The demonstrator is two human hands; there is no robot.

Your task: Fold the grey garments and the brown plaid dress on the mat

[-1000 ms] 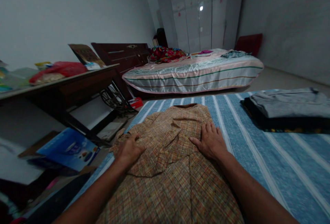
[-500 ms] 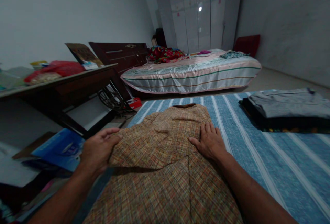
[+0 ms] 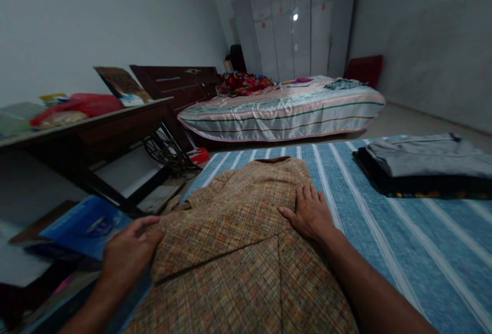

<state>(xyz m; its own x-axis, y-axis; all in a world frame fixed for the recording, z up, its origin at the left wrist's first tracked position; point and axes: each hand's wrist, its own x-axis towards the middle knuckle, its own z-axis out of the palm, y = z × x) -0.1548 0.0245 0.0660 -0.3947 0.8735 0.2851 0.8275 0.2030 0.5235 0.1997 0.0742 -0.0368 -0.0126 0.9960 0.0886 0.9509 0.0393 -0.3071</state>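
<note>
A brown checked shirt (image 3: 230,272) lies spread on a blue-and-white striped sheet (image 3: 346,252), its neck opening at the far end. One part of it is folded across the body, with its near edge running slantwise. At the left border of this folded part, my left hand (image 3: 132,247) pinches the cloth between thumb and fingers. My right hand (image 3: 310,212) rests flat on the right side of the shirt, fingers stretched forward and thumb out to the left.
Folded clothes (image 3: 426,162), grey on top of black, lie at the right. A sewing-machine table (image 3: 126,119) with a red bag (image 3: 88,104) stands left, a blue package (image 3: 90,226) below it. Beyond are a bed (image 3: 284,119) and a wardrobe (image 3: 284,32).
My left hand has moved left and nearer, drawing the folded cloth with it. The raised, wrinkled edge now lies flatter and straighter. My right hand stays on the shirt.
</note>
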